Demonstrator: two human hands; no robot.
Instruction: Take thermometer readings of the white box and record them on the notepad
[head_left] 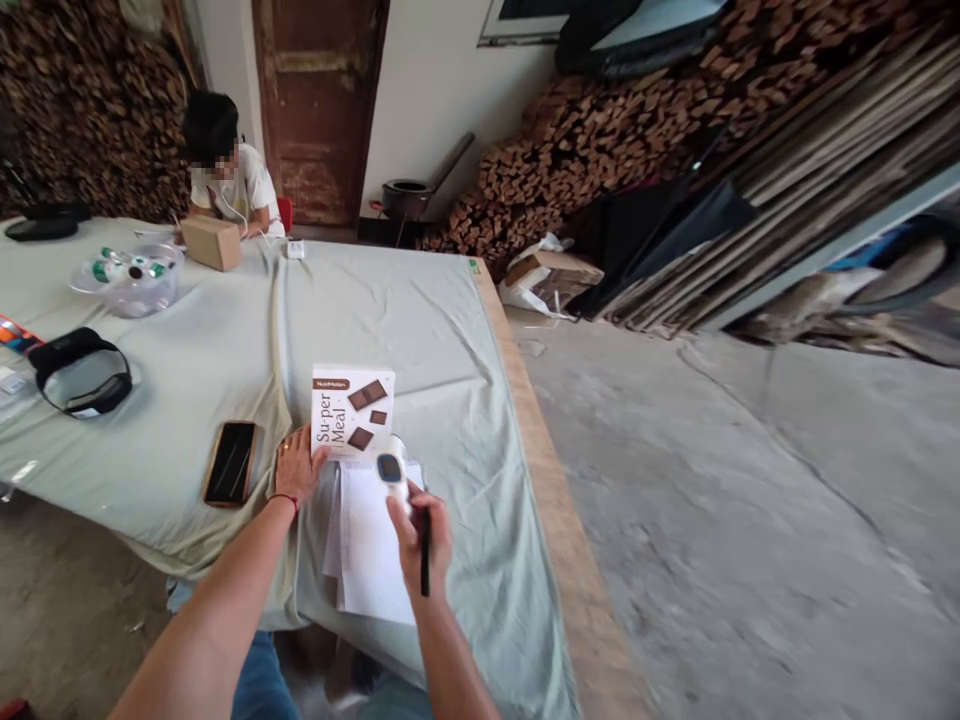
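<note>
My left hand, with a red band at the wrist, grips the lower left corner of a white box printed "Su-per Meal" and brown bars. Its fingers are partly hidden at the box's edge. In my right hand is a white handheld device with a small dark screen, held just in front of the box's lower right corner; its exact kind I cannot tell. A black pen is also tucked in that hand. White paper sheets lie below the box, partly under my right hand.
A phone lies left of my left hand on the cloth-covered table. Further left are a black headset strap and a plastic tub with bottles. Across the table a person sits behind a cardboard box.
</note>
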